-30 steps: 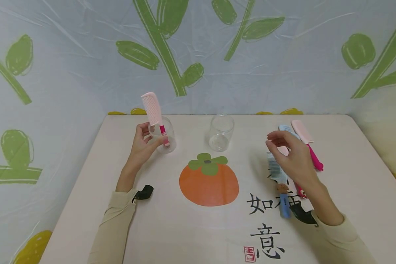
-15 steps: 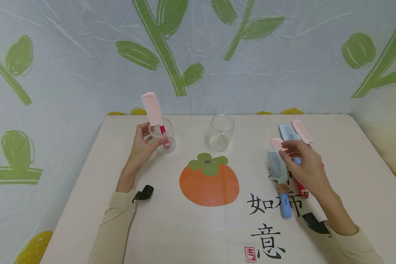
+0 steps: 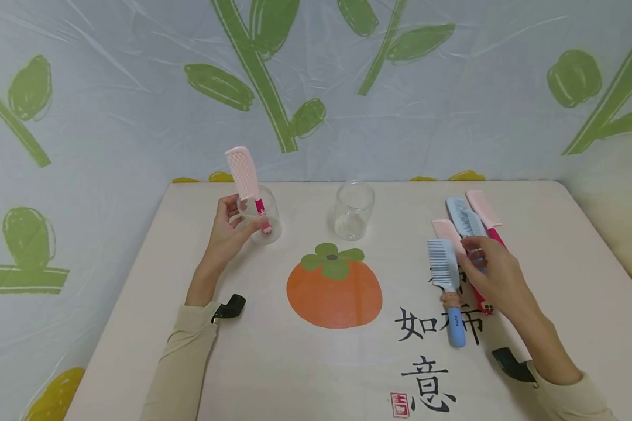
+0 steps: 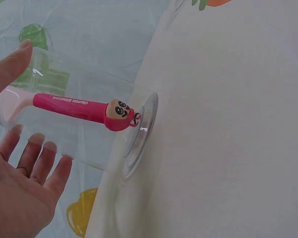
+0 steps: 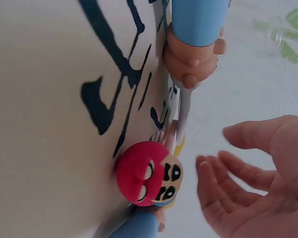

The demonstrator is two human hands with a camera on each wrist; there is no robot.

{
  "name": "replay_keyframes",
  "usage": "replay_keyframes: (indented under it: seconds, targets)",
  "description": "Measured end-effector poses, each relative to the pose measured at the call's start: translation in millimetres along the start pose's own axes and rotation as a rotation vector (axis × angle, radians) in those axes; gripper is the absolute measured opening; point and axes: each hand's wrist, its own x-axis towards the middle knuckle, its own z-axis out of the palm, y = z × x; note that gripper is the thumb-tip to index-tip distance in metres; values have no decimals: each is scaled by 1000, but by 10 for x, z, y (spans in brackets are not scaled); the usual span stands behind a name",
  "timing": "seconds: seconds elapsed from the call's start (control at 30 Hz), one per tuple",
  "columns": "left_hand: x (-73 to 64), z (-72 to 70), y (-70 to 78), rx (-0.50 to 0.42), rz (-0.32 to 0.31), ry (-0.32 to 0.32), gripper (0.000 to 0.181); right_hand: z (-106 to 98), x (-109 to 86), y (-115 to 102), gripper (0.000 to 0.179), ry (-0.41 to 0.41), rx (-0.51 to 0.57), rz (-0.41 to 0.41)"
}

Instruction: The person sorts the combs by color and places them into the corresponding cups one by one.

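My left hand (image 3: 226,231) grips a clear cup (image 3: 275,228) at the table's back left, thumb on one side and fingers on the other. A pink comb (image 3: 244,174) leans in that cup, teeth end up; its magenta handle with a cartoon head (image 4: 120,115) points to the bottom in the left wrist view. My right hand (image 3: 497,278) is over a group of combs, fingers loosely bent, nothing between them and the thumb. Nearest lie a blue comb (image 3: 443,263) and a pink comb (image 3: 445,229). Behind are another blue comb (image 3: 458,213) and pink comb (image 3: 483,208), partly hidden by the hand.
A second clear cup (image 3: 354,213) stands upright at the back middle of the white table (image 3: 295,374). The tabletop bears a printed orange persimmon (image 3: 334,295) and black characters. A leaf-patterned sheet (image 3: 400,134) hangs behind and at the left.
My right hand has moved right and toward me over the combs, uncovering the pink and blue ones at the left. The left hand, its cup and comb have stayed put.
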Motion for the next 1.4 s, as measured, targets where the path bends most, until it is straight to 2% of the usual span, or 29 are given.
replay_keyframes:
  seconds: [0.5,0.73,0.83,1.23,1.4]
  targets:
    - [-2,-2,-3,1,-1,-1,73,38,-53,47,39,-24,-44,17]
    - [6,-5,-11,-4,6,-4,74,70,-18,-4,25,-31,-128,56]
    - [4,-3,-7,-1,0,-5,73,90,-11,-15,28,-47,-156,73]
    - [1,-16,-20,-11,-1,-4,73,143,66,-6,30,-118,-166,6]
    - [11,-17,-21,4,-6,-12,73,118,85,-13,31,-137,-157,28]
